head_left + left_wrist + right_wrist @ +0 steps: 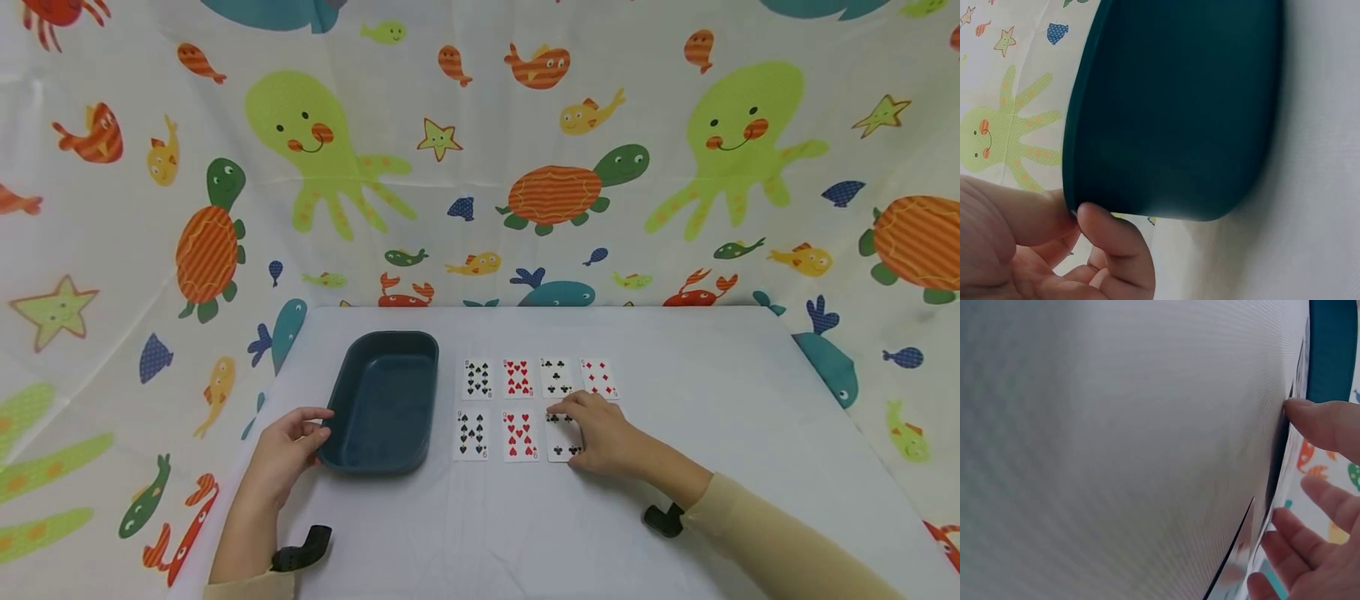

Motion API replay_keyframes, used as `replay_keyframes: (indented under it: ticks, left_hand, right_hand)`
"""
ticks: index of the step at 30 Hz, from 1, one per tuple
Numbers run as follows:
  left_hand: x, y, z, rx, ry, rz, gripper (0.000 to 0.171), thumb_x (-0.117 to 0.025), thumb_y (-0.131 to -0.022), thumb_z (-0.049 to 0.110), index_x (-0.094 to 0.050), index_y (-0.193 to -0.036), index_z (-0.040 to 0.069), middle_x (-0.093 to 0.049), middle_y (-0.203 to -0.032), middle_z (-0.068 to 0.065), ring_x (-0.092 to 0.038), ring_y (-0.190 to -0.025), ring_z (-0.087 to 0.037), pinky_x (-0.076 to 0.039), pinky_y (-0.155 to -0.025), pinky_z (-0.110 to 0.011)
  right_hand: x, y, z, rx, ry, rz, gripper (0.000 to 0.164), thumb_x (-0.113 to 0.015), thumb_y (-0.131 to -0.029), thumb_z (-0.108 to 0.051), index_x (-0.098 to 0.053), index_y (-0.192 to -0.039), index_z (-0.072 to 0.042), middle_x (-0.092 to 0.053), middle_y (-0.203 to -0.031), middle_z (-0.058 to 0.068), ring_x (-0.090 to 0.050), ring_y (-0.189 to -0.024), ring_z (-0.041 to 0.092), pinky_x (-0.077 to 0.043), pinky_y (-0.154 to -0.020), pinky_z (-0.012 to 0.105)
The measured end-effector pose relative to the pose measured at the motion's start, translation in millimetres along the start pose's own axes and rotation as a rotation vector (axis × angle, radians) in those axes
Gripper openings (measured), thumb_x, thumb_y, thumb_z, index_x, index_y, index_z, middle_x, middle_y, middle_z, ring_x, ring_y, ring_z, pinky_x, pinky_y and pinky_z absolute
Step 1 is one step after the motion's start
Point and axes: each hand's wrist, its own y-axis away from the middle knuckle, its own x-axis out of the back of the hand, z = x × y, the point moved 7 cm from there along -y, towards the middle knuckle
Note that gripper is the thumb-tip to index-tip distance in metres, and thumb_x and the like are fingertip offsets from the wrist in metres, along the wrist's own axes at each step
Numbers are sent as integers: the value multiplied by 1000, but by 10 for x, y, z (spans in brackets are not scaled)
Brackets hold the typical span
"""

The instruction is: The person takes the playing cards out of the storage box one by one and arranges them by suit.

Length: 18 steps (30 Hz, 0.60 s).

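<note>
A dark teal rectangular tray [384, 400] stands on the white table, with nothing in it. My left hand [285, 454] pinches its near left rim between thumb and fingers, as the left wrist view shows close up. To the right lie playing cards face up in two rows. My right hand [611, 435] reaches over the right end of the near row, its thumb and fingertips gripping a club playing card [561, 448] by the edges. Part of that card is hidden under the fingers. In the right wrist view the thumb [1319, 422] is at the card's edge, close over the tabletop.
Beside the club card lie a heart card [521, 437] and a spade card [471, 435]. Behind them the far row includes a diamond card [599, 378] at its right end. A sea-animal curtain [480, 175] hangs at the table's back edge and along both sides.
</note>
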Motion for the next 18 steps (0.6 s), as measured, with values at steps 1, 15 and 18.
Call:
replay_keyframes:
  ticks: [1,15,18]
  left_hand:
    - [3,-6,-1,-1,-3,-3,39,-61,-110,16,-58,-148,5,-61,-100,-3,-60,-84,-18,-59,-75,-25]
    - [96,-2,34,-7,-148,-36,43,-57,-112,25,-58,-153,11,-67,-118,-17,-65,-94,-25,-61,-79,-28]
    - [104,51,131,-13,-302,5,50,-57,-112,31,-52,-159,13,-66,-131,-25,-69,-103,-31,-64,-86,-36]
  right_hand:
    - [2,-2,0,-2,2,4,79,-95,-78,-20,-61,-149,-24,-58,-145,2,-51,-140,28,-39,-118,65]
    - [130,23,-26,-37,8,55,87,-96,-77,-24,-57,-154,-19,-55,-157,9,-48,-149,36,-40,-118,70]
    - [200,54,-58,-37,21,85,90,-95,-79,-26,-52,-158,-18,-49,-164,11,-44,-154,39,-38,-119,72]
